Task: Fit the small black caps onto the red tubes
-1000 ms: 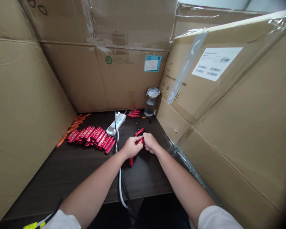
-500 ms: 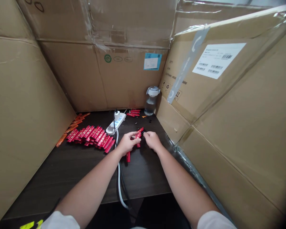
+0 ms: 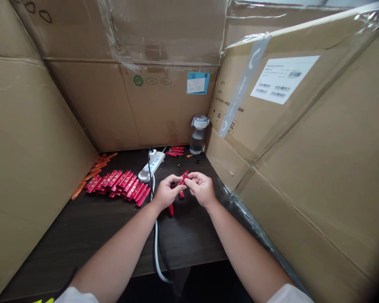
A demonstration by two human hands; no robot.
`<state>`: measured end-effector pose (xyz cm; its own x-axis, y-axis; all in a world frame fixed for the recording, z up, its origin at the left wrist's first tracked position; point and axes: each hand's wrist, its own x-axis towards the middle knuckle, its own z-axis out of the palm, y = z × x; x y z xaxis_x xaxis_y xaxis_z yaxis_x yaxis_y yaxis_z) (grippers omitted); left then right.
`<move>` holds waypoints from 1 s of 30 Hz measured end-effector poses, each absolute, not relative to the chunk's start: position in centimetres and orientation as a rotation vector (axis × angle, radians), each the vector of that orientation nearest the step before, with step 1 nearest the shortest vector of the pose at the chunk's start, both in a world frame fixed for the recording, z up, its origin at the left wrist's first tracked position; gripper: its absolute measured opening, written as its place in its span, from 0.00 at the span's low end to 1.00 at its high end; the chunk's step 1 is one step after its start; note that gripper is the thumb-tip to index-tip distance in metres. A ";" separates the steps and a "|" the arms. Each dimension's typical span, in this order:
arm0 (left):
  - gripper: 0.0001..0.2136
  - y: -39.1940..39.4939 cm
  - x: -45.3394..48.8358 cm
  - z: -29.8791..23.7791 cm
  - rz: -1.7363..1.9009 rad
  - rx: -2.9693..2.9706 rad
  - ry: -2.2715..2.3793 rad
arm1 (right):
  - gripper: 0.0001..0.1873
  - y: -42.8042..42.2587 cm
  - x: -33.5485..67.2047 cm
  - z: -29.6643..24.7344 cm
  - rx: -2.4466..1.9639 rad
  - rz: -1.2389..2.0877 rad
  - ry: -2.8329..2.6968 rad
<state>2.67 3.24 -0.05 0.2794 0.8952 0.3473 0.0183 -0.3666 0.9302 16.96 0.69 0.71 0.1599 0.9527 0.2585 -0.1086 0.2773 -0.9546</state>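
Both hands pinch one slim red piece (image 3: 182, 180) over the dark table (image 3: 113, 237), left hand (image 3: 166, 192) at the near end, right hand (image 3: 202, 188) at the far end, fingertips nearly meeting; loose red pieces lie just below. Likely light, stiff, a bit slippery, not very fragile; best taken by the long sides near each end; looks narrow, straight, bright red, mostly covered by fingers, so any markings can't be told.

Soft light, glare on clear tape (image 3: 371, 16), small print (image 3: 280, 88) blurred, right edge dark
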 end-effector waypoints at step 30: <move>0.14 3.8 2.2 -0.9 0.588 1.996 1.734 | 0.06 4.3 18.9 -2.9 -1.678 0.705 -1.390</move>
<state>2.24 3.85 -0.91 0.1283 0.9911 0.0368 0.8089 -0.1260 0.5743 18.86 4.25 -2.92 0.2316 0.9693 0.0822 0.5063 -0.0480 -0.8610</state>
